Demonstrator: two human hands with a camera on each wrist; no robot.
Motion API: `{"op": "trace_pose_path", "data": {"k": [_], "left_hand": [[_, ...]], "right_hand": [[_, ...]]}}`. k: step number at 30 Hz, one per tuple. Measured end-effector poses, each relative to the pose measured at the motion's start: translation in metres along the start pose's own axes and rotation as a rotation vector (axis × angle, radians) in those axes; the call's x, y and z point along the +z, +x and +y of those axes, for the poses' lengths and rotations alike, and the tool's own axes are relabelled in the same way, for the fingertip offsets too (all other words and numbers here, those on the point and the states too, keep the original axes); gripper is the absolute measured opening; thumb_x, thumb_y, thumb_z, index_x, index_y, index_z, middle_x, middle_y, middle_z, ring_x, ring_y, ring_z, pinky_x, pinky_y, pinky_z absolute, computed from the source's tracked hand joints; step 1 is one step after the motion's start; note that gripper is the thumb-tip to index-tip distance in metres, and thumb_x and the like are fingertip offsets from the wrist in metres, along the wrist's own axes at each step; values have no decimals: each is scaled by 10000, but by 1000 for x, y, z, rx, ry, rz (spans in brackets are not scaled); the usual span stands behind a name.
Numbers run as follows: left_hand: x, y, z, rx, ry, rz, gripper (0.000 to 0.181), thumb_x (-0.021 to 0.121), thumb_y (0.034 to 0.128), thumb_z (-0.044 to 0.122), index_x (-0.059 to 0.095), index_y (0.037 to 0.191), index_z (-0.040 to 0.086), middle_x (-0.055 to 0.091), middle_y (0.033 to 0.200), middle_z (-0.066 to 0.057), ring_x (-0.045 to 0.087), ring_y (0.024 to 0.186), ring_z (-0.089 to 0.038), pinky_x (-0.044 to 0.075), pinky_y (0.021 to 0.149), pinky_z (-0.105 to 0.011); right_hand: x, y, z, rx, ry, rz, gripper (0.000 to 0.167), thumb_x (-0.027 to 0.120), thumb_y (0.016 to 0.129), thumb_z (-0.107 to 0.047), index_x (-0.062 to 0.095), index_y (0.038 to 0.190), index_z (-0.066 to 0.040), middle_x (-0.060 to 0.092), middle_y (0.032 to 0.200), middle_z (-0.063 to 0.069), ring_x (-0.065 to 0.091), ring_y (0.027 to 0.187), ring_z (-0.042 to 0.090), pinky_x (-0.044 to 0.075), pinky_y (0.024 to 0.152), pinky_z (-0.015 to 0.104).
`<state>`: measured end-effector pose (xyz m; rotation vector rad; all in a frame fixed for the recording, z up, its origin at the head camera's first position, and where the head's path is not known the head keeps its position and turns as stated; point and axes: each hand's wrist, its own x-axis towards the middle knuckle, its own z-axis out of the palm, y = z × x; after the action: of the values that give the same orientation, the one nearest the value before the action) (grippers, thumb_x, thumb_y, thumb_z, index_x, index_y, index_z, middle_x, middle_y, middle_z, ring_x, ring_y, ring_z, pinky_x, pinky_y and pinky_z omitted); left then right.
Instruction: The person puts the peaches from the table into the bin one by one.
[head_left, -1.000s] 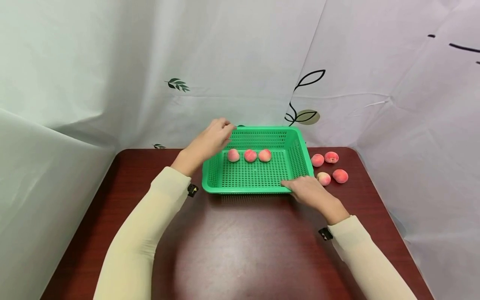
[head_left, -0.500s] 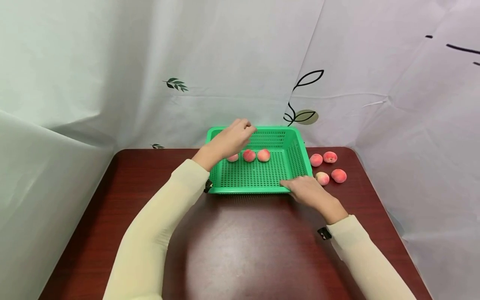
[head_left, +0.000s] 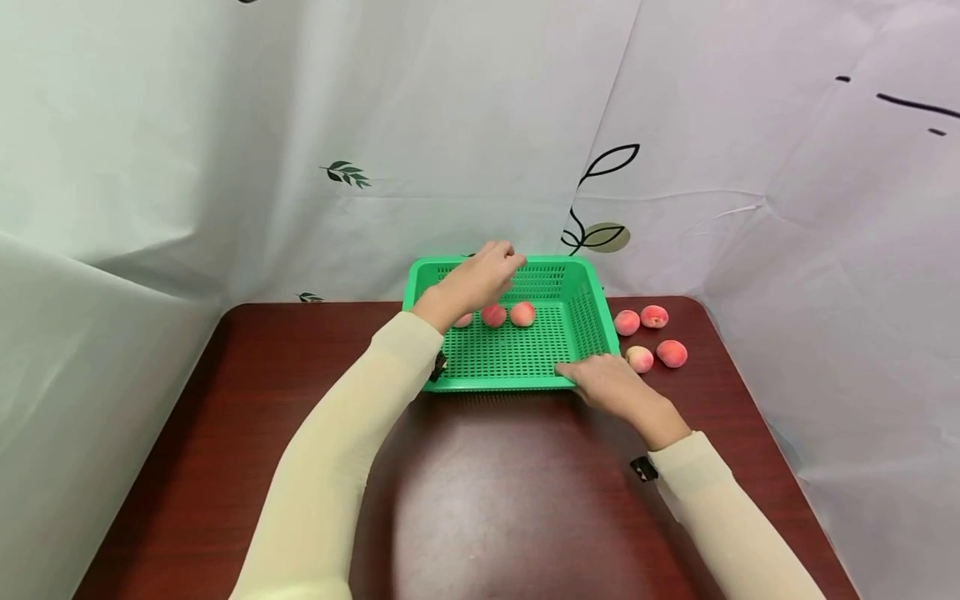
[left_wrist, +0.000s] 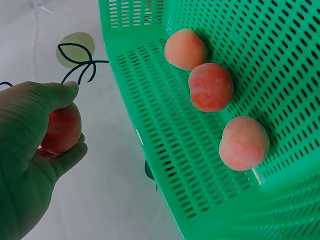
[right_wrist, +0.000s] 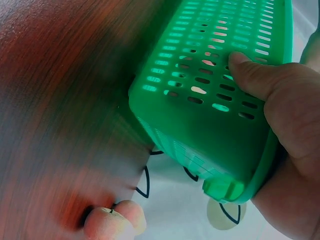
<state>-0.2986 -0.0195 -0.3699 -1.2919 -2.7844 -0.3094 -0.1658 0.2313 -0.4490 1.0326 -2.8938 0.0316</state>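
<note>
In the head view my left hand is above the far part of the green basket. The left wrist view shows that hand pinching a red peach between thumb and fingers, outside the basket's edge in that view. Three peaches lie in a row inside the basket: one, a redder one and a paler one. My right hand grips the basket's near right corner; in the right wrist view this hand has its thumb against the perforated wall of the basket.
Several loose peaches sit on the dark red wooden table, just right of the basket. Pale curtains with leaf prints hang behind the table and at both sides.
My left hand has moved right, from the basket's far left corner to above its far middle. My right hand stays at the near right corner, and the basket has hardly moved.
</note>
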Motion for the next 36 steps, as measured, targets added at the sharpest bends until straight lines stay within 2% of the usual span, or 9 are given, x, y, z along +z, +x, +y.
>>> {"op": "trace_pose_path", "data": {"k": [5, 12, 17, 22, 26, 29, 36], "left_hand": [[5, 11, 0, -32, -25, -28, 275, 582, 1041, 95, 580, 1316, 104, 527, 1228, -102, 482, 1083, -252, 468, 902, -374], [18, 30, -3, -41, 21, -90, 294, 565, 1054, 126, 585, 1343, 75, 555, 1165, -115, 524, 987, -255, 474, 872, -365], [23, 41, 0, -49, 38, -123, 331, 603, 1042, 133, 592, 1369, 81, 565, 1208, -117, 557, 1057, -254, 490, 896, -371], [27, 52, 6, -15, 80, -139, 360, 579, 1052, 118, 585, 1410, 83, 577, 1317, -139, 577, 1190, -275, 498, 996, -369], [32, 61, 9, 15, 125, -140, 361, 614, 1037, 125, 599, 1394, 78, 597, 1310, -144, 603, 1183, -283, 501, 1020, -362], [37, 68, 11, 22, 117, -150, 375, 640, 1022, 118, 603, 1393, 88, 611, 1288, -132, 616, 1163, -272, 512, 1000, -358], [46, 75, 15, 2, 100, -235, 467, 661, 1012, 128, 564, 1468, 151, 594, 1348, -104, 598, 1215, -241, 518, 993, -332]], "right_hand": [[1, 0, 0, 3, 4, 10, 224, 723, 894, -65, 534, 862, -182, 492, 633, -26, 535, 546, 222, 414, 519, 373], [1, 1, 0, -2, -2, 17, 211, 723, 889, -60, 549, 879, -179, 514, 639, -14, 551, 546, 239, 413, 510, 379], [0, -1, -1, 13, 0, 7, 233, 731, 887, -65, 535, 870, -190, 503, 634, -18, 545, 545, 235, 411, 511, 374], [-1, -4, -2, 25, 1, 2, 255, 733, 893, -63, 519, 869, -199, 490, 627, -23, 533, 534, 229, 400, 503, 361], [-3, -4, 0, 30, 3, 5, 273, 730, 897, -68, 496, 854, -201, 473, 621, -24, 515, 524, 222, 388, 495, 353], [-3, -5, 1, 38, 9, 0, 290, 725, 901, -66, 477, 835, -201, 458, 619, -29, 497, 521, 212, 378, 496, 345], [1, -3, -1, 16, 6, -1, 270, 722, 902, -60, 494, 847, -194, 472, 632, -37, 494, 530, 192, 393, 518, 342]]}}
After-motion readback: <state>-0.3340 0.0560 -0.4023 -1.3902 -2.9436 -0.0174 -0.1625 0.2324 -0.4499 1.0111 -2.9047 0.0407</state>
